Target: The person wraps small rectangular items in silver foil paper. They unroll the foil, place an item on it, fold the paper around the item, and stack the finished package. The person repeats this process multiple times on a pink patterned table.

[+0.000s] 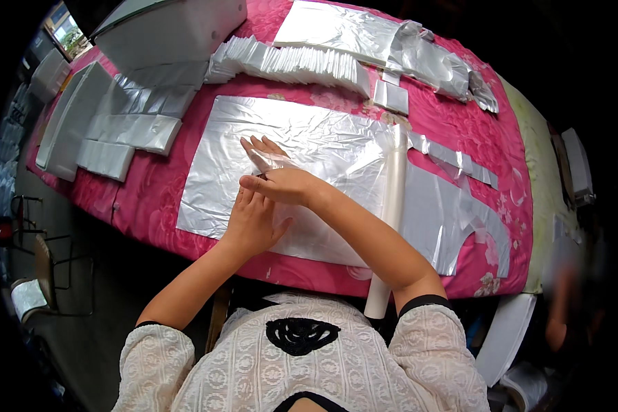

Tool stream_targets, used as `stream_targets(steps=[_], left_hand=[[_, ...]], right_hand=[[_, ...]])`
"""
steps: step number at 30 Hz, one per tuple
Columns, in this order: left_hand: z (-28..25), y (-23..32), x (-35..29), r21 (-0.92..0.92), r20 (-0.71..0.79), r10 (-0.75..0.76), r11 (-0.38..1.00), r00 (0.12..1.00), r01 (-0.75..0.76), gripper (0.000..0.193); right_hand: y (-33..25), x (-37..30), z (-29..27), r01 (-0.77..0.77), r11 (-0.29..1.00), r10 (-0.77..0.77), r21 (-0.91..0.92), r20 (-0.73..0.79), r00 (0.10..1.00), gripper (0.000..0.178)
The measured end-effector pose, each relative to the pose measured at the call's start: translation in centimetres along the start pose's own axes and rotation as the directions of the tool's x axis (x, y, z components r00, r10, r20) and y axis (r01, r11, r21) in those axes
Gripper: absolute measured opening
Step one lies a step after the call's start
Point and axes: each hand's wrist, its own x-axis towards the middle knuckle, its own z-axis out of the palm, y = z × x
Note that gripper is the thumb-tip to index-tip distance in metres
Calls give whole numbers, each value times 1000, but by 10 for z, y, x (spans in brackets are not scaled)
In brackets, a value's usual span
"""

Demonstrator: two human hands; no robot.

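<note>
A wide, crinkled silver plastic sheet lies flat in front of me. Over its left half my hands meet. My left hand rests low on it, fingers stretched forward and thumb apart; its fingertips are partly hidden under the right hand. My right hand crosses above, fingers extended toward the far left and thumb out. A thin strip of clear film shows across its fingers; whether it is gripped cannot be seen. A long whitish roll lies across the sheet, passing under my right forearm.
Folded silver packets stand in a long row at the back. More packets lie left, beside a white foam lid and large box. Another silver sheet lies far off. Cut silver pieces spread right on the pink cloth.
</note>
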Motion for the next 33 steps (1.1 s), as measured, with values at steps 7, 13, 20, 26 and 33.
stream_targets(steps=[7,13,20,26,33], left_hand=[[3,-4,5,139,-13,23,990,1000,-21,68],[4,-17,7,-301,-344,-180,951,921,74,66],[2,-11,31,-834,-176,-532,527,828,161,49],[13,-31,26,-778,-161,-561,578,812,245,29],[-3,-35,8,-344,-293,-335,911,895,229,34]], right_hand=[[9,-8,12,14,994,-15,-104,-3,1000,97],[4,-15,11,40,981,-28,189,-65,997,103],[5,-13,7,27,968,-8,249,-75,997,104],[8,-31,-6,67,991,-44,114,-187,981,104],[91,-138,-142,-257,966,201,34,-726,658,98]])
